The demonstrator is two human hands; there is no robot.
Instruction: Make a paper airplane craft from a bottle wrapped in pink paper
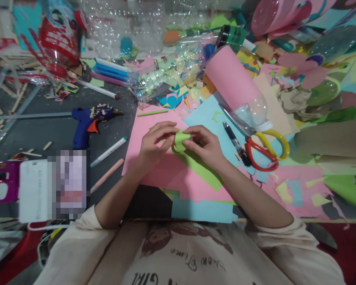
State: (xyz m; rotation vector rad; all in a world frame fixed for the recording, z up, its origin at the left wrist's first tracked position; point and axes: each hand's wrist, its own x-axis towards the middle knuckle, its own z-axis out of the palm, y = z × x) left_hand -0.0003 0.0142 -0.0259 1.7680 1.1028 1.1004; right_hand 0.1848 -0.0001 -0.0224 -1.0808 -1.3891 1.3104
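Observation:
My left hand point(154, 144) and my right hand point(204, 145) meet over a pink paper sheet point(163, 174). Both pinch a light green paper strip point(180, 140) that is curled into a loop between the fingertips. The fingers of both hands are closed round it. More green paper point(203, 170) trails from the loop down across the pink sheet toward my right wrist.
Red-and-yellow scissors point(265, 152) and a black pen point(235, 143) lie to the right, beside a clear bottle wrapped in pink paper point(234, 81). A blue glue gun point(87, 122), markers point(109, 71) and a white pen point(108, 152) lie to the left. Paper scraps cover the far side.

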